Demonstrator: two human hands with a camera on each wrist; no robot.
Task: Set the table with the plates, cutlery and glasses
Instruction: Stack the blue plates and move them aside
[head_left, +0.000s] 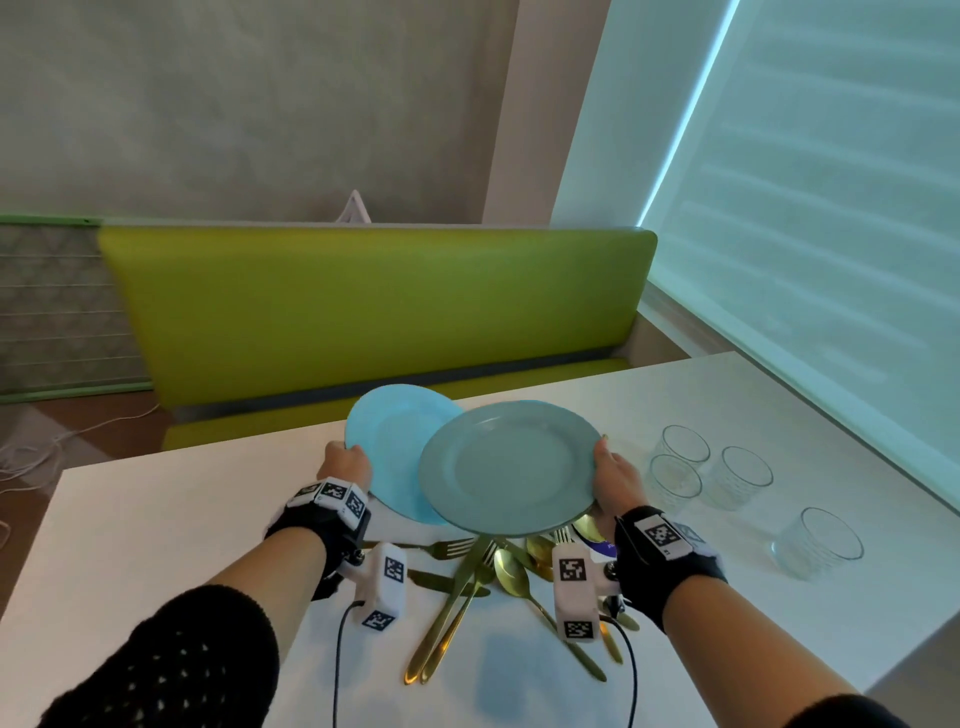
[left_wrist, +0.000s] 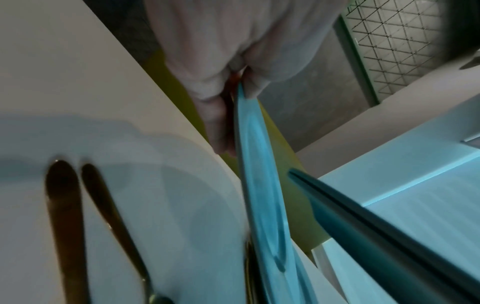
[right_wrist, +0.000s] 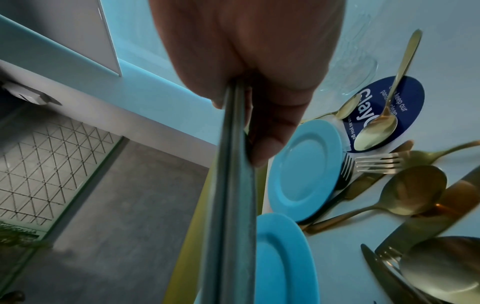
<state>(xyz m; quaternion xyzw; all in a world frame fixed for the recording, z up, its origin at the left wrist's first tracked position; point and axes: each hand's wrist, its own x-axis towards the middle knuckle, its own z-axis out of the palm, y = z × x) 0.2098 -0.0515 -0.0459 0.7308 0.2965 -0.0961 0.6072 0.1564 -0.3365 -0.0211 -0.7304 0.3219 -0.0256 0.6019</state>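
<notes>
— Gold is the colour of the cutlery (head_left: 483, 587): forks, spoons and knives lie in a loose heap on the white surface (head_left: 156, 519), directly beneath the two raised plates.

— What else stands around them?

— Four clear glasses (head_left: 737, 475) stand on the surface to the right, three close together and one apart, nearer the person; all look empty. A green padded bench (head_left: 374, 306) runs along the far edge of the surface. In the right wrist view a dark blue round disc with white lettering (right_wrist: 405, 102) lies under one spoon, and a smaller light blue plate (right_wrist: 303, 170) rests on the surface among the forks.

— And the plates themselves?

— The left hand (head_left: 345, 465) holds a light blue plate (head_left: 395, 447) by its left rim; the left wrist view shows the thumb above and the fingers (left_wrist: 218, 123) below, pinching that rim. The right hand (head_left: 615, 480) holds a grey-green plate (head_left: 509, 467) by its right rim, with its fingers (right_wrist: 270, 131) clamped across the edge in the same way. Both plates are off the surface, carry nothing, and the grey-green one overlaps the blue one from the head view.

— Does anything block the view?

— The grey-green plate hides part of the cutlery heap and the blue plate's right side.
</notes>
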